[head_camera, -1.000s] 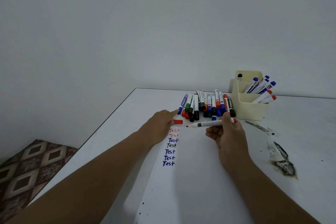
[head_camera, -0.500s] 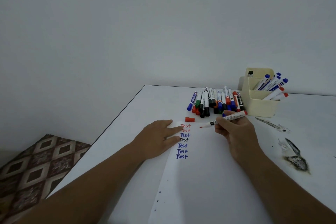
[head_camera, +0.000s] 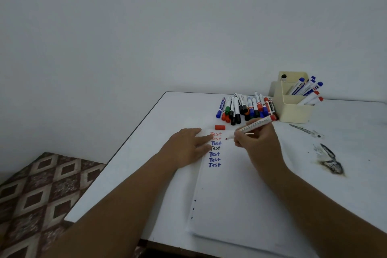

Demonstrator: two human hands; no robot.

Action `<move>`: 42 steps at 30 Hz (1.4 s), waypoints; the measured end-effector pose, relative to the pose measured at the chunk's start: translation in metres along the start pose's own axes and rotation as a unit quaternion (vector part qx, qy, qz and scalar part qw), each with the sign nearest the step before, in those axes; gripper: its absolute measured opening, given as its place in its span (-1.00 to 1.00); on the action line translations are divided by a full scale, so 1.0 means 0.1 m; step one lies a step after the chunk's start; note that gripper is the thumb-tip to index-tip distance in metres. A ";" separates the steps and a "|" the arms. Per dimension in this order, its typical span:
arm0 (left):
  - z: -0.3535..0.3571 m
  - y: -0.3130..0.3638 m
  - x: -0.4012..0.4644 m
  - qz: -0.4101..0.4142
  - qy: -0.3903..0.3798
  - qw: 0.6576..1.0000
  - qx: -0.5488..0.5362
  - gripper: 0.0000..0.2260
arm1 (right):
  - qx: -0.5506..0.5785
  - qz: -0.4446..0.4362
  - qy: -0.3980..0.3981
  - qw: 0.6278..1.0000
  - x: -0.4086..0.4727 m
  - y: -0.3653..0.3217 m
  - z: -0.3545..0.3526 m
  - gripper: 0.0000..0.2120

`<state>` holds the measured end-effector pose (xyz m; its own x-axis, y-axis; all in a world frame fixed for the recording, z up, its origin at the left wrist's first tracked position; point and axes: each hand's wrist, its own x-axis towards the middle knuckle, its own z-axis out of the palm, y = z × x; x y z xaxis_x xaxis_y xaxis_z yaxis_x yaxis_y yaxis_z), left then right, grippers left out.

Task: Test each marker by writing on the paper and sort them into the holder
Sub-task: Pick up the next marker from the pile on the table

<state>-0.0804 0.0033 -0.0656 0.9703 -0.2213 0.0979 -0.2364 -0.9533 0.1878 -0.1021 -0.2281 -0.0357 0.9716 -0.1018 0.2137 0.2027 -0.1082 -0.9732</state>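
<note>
An uncapped red marker (head_camera: pixel 254 125) slants tip-down over the paper (head_camera: pixel 234 190); its cap (head_camera: pixel 219 127) lies beside the marker pile (head_camera: pixel 246 109), left of the cream holder (head_camera: pixel 293 109).

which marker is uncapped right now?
The red marker held in the right hand, tip bare above the paper. Its red cap lies loose on the table; the pile markers look capped.

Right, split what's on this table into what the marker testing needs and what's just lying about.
Part of the job:
red marker held in the right hand
left hand flat on the paper
red cap
pile of untested markers
holder with sorted markers

Just lying about:
dark stains on the table
patterned floor
</note>
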 end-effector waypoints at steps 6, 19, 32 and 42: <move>-0.01 0.03 0.01 -0.015 -0.006 1.000 0.010 -0.56 | -0.023 0.026 -0.101 0.994 -0.36 -0.01 0.19 -0.93; 0.03 0.01 0.03 -0.017 -0.009 1.000 0.022 -0.55 | -0.141 0.030 -0.127 0.981 -0.38 0.08 0.20 -0.79; 0.00 0.04 0.00 -0.016 -0.013 0.999 0.028 -0.54 | -0.178 0.029 -0.127 0.975 -0.38 0.07 0.21 -0.77; -0.04 0.07 -0.01 -0.006 -0.058 0.996 0.067 -0.47 | -0.204 0.023 -0.116 0.972 -0.40 0.03 0.22 -0.79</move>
<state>-0.0832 -0.0027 -0.0608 0.9742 -0.2250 -0.0194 -0.2237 -0.9731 0.0550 -0.1380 -0.2022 -0.0491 0.9895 0.1049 0.0993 0.1386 -0.4972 -0.8565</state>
